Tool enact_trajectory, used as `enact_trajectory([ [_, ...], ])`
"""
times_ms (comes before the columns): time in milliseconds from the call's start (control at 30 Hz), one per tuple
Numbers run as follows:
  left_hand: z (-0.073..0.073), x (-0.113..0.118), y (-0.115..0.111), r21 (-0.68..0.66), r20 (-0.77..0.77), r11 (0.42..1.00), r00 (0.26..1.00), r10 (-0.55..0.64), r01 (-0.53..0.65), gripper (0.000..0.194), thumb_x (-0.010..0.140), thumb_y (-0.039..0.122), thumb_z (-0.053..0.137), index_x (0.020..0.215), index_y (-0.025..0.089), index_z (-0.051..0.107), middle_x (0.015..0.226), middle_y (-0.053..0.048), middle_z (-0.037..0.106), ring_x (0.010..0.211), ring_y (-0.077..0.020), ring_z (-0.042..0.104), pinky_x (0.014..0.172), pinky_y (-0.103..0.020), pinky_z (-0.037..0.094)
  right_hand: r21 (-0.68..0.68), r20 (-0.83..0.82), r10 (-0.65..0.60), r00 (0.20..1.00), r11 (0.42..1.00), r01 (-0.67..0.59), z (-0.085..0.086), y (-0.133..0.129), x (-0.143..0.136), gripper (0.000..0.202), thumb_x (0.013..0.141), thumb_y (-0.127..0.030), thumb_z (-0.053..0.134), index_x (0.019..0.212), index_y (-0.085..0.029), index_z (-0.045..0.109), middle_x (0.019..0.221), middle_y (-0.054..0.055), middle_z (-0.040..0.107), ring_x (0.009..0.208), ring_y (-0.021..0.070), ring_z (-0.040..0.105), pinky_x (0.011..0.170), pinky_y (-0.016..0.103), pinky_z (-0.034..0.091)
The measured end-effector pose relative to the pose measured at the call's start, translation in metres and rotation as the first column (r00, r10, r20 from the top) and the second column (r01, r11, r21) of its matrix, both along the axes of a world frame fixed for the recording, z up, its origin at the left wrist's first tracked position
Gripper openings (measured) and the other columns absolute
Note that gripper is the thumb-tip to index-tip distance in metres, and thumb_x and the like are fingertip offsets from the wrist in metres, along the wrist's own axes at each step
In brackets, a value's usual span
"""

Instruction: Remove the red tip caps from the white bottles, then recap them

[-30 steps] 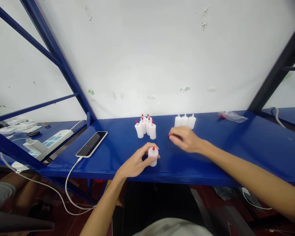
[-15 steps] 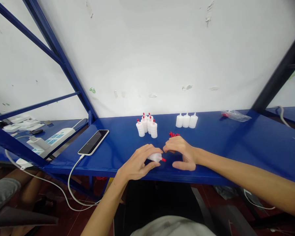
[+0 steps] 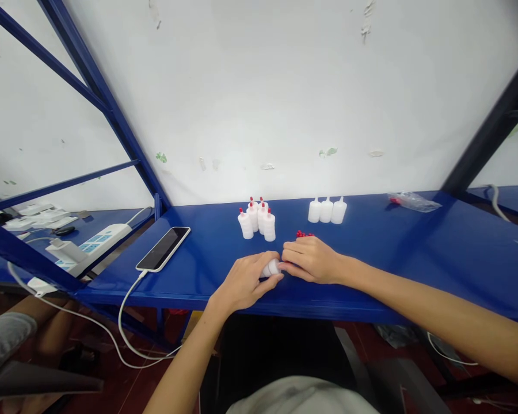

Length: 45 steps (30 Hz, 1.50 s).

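Note:
My left hand [image 3: 246, 280] is closed round a white bottle [image 3: 271, 268] lying on its side, its nozzle end towards the right. The fingertips of my right hand [image 3: 309, 260] are pinched at that nozzle end and hide the red cap. Behind my right hand lies a small pile of red caps [image 3: 304, 234], partly covered. Several white bottles with red caps [image 3: 269, 227] stand upright in a group behind my left hand. Three white bottles without caps [image 3: 326, 210] stand side by side to the right of that group.
On the blue table [image 3: 384, 259], a phone [image 3: 164, 248] with a white cable lies at left. A clear plastic bag [image 3: 414, 202] rests at the back right. Left stand a power strip [image 3: 107, 237] and blue frame posts; another person's leg [image 3: 11, 339] shows lower left.
My right hand has moved left onto the nozzle end of the held bottle, and its fingers have closed there. The red cap on that bottle is now hidden.

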<state>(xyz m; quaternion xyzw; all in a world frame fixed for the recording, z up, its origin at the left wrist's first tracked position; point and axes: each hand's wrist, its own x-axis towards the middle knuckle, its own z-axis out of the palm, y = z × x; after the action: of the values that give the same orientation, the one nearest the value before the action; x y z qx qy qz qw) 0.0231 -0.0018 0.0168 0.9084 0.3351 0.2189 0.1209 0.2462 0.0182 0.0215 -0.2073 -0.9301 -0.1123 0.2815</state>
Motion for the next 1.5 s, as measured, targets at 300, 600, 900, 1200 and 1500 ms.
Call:
enact_trajectory([
  [300,-0.009,0.004,-0.002,0.217,-0.059,0.968,0.988,0.144,-0.128,0.033,0.100,0.043,0.042,0.124,0.022,0.052,0.099,-0.006,0.066,0.089,-0.0216,0.062,0.079,-0.032,0.045,-0.529,-0.113,0.048,0.992,0.843,-0.101,0.003,0.000,-0.003,0.037,0.104,-0.034,0.030,0.072,-0.020,0.042,0.062,-0.003,0.045,0.054,0.0108,0.038,0.056,0.026,0.032],
  [600,-0.006,0.022,-0.007,0.064,0.057,0.980,0.981,0.186,-0.189,0.021,0.094,0.037,0.049,0.110,0.025,0.056,0.085,0.001,0.067,0.074,-0.0173,0.061,0.066,-0.026,0.039,-0.380,-0.066,0.053,0.996,0.922,-0.074,0.005,0.001,-0.001,0.034,0.103,-0.033,0.028,0.073,-0.021,0.039,0.063,-0.002,0.047,0.053,0.0110,0.039,0.055,0.026,0.032],
  [900,0.004,-0.039,0.019,-0.291,0.506,0.944,0.813,0.289,-0.154,0.042,0.099,0.051,0.033,0.089,0.018,0.056,0.063,0.003,0.050,0.055,-0.0124,0.045,0.056,-0.025,0.037,-0.207,-0.181,-0.349,0.920,0.927,0.311,0.033,0.025,0.063,0.036,0.100,-0.034,0.029,0.066,-0.022,0.031,0.059,0.000,0.042,0.053,0.0134,0.035,0.056,0.030,0.027],
  [1200,-0.001,-0.005,0.013,-0.193,0.248,0.963,0.940,0.232,-0.187,0.033,0.100,0.047,0.037,0.094,0.020,0.056,0.069,0.003,0.056,0.062,-0.0137,0.051,0.062,-0.026,0.034,-0.629,0.403,-0.405,0.820,0.528,0.570,0.033,0.045,0.081,0.027,0.091,-0.041,0.045,0.076,-0.019,0.050,0.073,0.004,0.057,0.065,0.0168,0.048,0.061,0.029,0.032],
  [1500,-0.001,-0.001,0.008,-0.035,-0.007,0.984,0.984,0.176,-0.177,0.028,0.100,0.046,0.039,0.097,0.023,0.055,0.078,0.003,0.061,0.068,-0.0162,0.054,0.065,-0.027,0.033,-0.736,0.396,-0.307,0.865,0.457,0.499,0.030,0.046,0.081,0.022,0.086,-0.039,0.053,0.079,-0.018,0.055,0.067,0.001,0.053,0.060,0.0147,0.044,0.056,0.028,0.030],
])
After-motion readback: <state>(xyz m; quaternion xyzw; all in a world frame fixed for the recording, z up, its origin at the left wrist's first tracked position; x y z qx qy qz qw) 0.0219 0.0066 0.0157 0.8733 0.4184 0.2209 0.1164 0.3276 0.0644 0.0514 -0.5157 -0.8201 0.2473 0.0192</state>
